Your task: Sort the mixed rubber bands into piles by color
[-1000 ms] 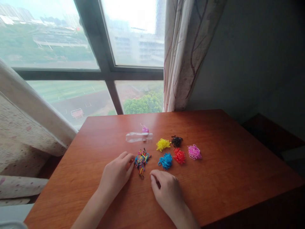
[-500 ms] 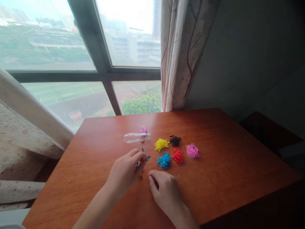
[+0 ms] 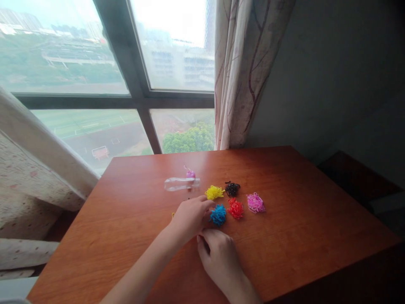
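blue bands (image 3: 218,215) lie apart from red ones (image 3: 235,209), seemingly against mixing, near the half-curled left hand (image 3: 191,217) and loosely curled right hand (image 3: 220,249) (cannot tell if either holds anything).

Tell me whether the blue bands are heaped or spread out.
Heaped: the blue bands sit bunched together in one pile on the table.

Window (image 3: 144,100) behind the table's (image 3: 284,253) far edge, trinket (image 3: 190,174) nearest that edge, bottle (image 3: 175,184) lying just before it, five heaps of bands (image 3: 236,210) rightward and nearer me, outermost heap (image 3: 255,203) towards the right edge, left hand (image 3: 191,217) left of the nearest heap (image 3: 218,216), right hand (image 3: 220,251) before it.
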Motion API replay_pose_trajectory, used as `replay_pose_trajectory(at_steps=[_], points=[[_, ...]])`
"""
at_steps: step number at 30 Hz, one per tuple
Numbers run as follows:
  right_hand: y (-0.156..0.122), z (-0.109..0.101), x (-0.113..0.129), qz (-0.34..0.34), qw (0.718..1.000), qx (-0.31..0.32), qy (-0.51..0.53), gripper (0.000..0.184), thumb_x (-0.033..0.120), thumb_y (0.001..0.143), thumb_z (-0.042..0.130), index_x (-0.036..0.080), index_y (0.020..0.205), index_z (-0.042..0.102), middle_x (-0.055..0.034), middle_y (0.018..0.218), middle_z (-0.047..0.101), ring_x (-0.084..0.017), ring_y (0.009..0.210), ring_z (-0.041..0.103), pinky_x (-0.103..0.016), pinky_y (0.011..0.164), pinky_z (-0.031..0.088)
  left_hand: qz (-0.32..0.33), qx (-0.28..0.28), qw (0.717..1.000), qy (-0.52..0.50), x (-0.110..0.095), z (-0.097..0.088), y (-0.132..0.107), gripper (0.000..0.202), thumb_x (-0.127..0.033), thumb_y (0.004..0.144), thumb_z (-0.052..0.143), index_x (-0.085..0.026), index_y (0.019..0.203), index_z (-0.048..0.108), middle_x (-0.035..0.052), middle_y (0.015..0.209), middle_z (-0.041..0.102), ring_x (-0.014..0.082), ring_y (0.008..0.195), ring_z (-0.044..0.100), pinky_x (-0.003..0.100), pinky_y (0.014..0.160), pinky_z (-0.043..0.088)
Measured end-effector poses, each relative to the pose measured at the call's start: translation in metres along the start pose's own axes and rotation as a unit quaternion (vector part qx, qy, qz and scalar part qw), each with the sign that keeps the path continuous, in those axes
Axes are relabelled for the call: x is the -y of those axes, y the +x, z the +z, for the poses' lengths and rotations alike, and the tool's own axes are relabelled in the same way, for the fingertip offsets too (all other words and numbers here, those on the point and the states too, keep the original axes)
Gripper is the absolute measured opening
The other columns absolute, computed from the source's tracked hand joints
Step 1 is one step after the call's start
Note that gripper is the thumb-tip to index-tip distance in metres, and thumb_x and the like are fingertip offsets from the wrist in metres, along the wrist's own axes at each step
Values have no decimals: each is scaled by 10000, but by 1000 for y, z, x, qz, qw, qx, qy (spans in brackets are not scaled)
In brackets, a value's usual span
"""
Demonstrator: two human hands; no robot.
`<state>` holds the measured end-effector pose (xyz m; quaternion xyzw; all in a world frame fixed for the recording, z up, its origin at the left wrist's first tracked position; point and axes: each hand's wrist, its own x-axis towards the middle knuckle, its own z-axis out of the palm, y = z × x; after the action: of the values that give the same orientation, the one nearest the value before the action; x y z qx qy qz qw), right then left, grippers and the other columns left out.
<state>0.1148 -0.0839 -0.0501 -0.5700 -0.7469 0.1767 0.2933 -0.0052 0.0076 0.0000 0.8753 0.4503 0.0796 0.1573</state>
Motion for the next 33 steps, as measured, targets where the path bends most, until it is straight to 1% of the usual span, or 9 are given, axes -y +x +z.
replay_pose_trajectory(at_steps=[2,4,6,8,12,15,18,22,33], points=[[0,-1,1,-2,1000,2,10,206,109,886,467,213,810,628,-13,764,694,-167,708,654,-231,627,363,-11,-8,1000,3,3,-3,-6,245,-202,899,515,-266,1079,668,29,989,689,181,808,681,235,664,466],[0,-2,2,-2,1000,4,17,212,107,890,460,218,843,635,-11,783,699,-163,721,655,-229,640,370,-28,-20,999,6,8,-8,-17,228,-233,921,490,-258,1073,658,31,981,684,178,796,677,237,659,462],[0,-2,2,0,1000,4,16,211,112,896,461,222,847,634,-8,783,698,-159,719,651,-229,643,367,-47,-30,998,4,16,-11,-32,220,-256,943,452,-259,1026,656,23,951,677,177,798,675,237,656,455],[0,-2,2,4,1000,4,10,200,118,898,469,224,847,631,-3,780,695,-157,716,645,-233,641,358,-68,-40,997,-12,25,-13,-51,217,-259,943,448,-261,1039,643,21,993,677,175,841,679,236,683,457],[1,-1,4,13,1000,15,-14,156,129,892,516,234,851,624,25,730,667,-144,673,620,-246,604,315,-123,-63,990,-37,42,-6,-84,208,-267,931,451,-267,1009,644,0,960,682,167,831,673,238,701,462],[2,0,7,21,999,24,-27,116,135,873,573,241,853,616,42,715,656,-137,653,606,-258,590,286,-141,-90,984,-56,49,3,-98,201,-274,930,453,-267,984,646,-11,911,681,155,789,661,230,685,463],[4,1,11,18,999,35,-25,107,142,854,620,248,857,608,52,728,665,-134,655,605,-262,596,278,-140,-101,982,-79,49,11,-102,210,-276,940,444,-264,1004,643,-12,898,680,144,769,656,223,684,469],[7,5,17,9,999,45,-22,124,144,839,640,257,883,614,54,760,684,-139,669,613,-262,600,282,-124,-96,983,-93,46,17,-102,210,-258,938,441,-261,992,644,-6,906,676,143,790,663,219,704,479],[10,13,18,-1,999,26,-28,127,120,838,601,242,808,615,47,735,687,-132,641,614,-259,578,272,-127,-70,986,-82,46,20,-101,227,-258,955,407,-276,990,630,-5,937,647,149,814,662,227,717,475]])
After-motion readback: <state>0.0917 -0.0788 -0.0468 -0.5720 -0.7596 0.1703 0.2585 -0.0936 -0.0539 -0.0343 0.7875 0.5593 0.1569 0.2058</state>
